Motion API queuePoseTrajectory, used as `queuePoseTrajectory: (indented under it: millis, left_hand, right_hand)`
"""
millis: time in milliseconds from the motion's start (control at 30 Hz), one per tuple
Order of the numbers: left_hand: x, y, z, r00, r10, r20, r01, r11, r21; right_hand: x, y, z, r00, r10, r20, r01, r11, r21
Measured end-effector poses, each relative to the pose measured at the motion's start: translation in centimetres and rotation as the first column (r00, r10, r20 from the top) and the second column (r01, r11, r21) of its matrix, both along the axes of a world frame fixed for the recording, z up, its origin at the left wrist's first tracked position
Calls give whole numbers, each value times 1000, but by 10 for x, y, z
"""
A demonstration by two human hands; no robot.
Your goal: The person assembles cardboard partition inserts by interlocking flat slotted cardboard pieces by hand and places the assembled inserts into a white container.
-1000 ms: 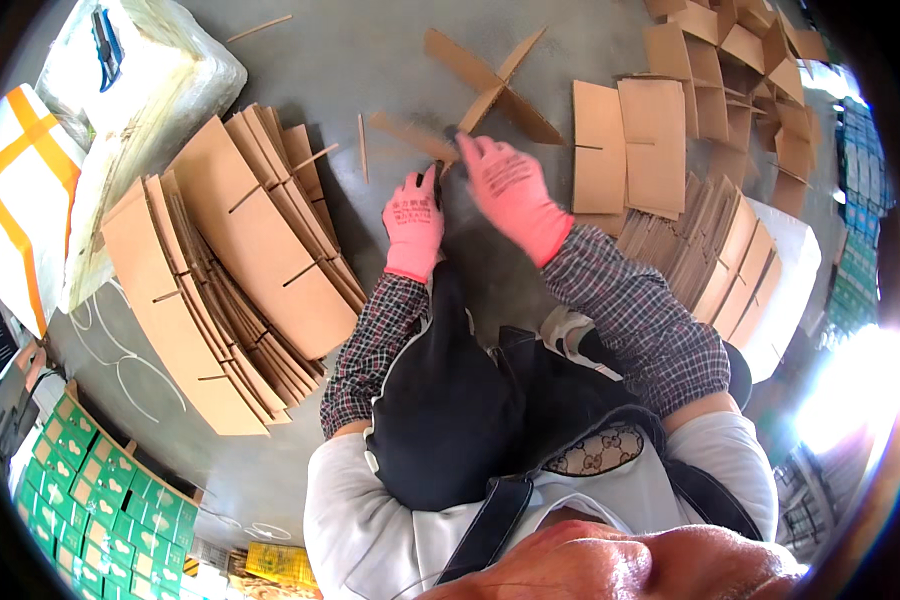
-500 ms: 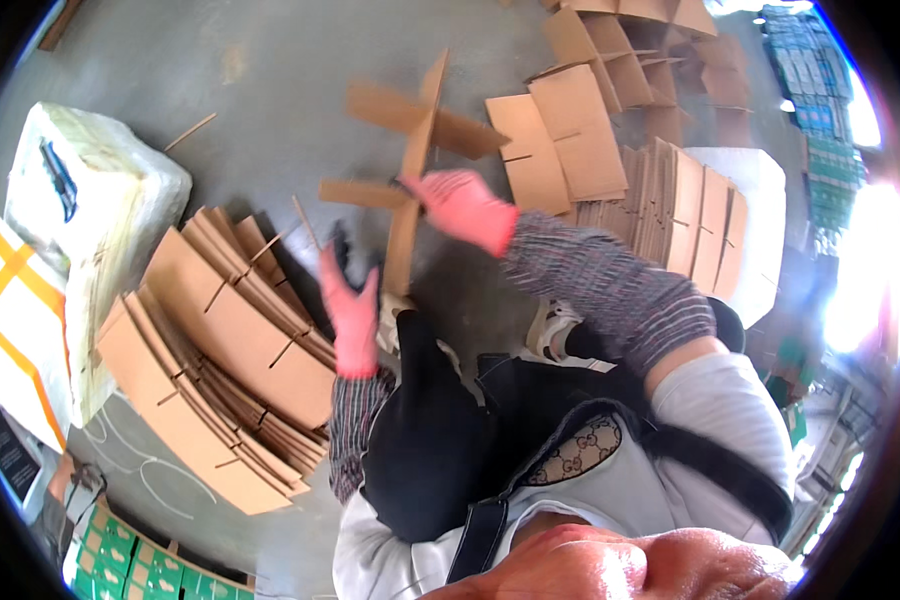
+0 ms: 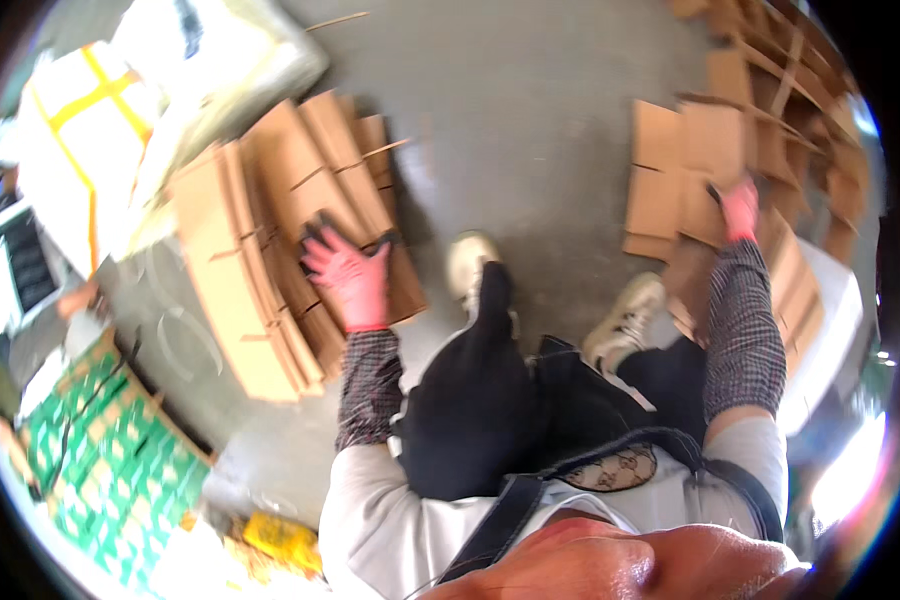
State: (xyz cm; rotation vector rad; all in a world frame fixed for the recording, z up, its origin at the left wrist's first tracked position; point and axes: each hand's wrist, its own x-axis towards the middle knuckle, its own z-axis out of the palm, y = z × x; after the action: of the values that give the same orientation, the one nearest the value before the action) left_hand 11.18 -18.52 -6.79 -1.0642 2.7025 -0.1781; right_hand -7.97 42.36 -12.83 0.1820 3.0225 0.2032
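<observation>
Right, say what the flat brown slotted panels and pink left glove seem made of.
Flat brown slotted panels: likely matte cardboard, judging by dull tan faces and slots. Pink left glove: probably matte fabric, fitting closely; its dark tips may be coated.

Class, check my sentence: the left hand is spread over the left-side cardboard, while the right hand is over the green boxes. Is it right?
No: the head view shows the right hand at the right-side cardboard. The left hand is spread over the left-side cardboard, as stated.
</observation>
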Motion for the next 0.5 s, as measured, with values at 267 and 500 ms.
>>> queuePoseTrajectory:
  millis: [267,500]
  left_hand:
    - [46,-21,15,769,240,-592,53,899,434]
    - [52,-26,15,695,263,-670,219,810,544]
  right_hand:
    - [-35,19,29,993,-46,108,87,905,-416]
    - [-25,53,34,995,-96,-23,82,930,-357]
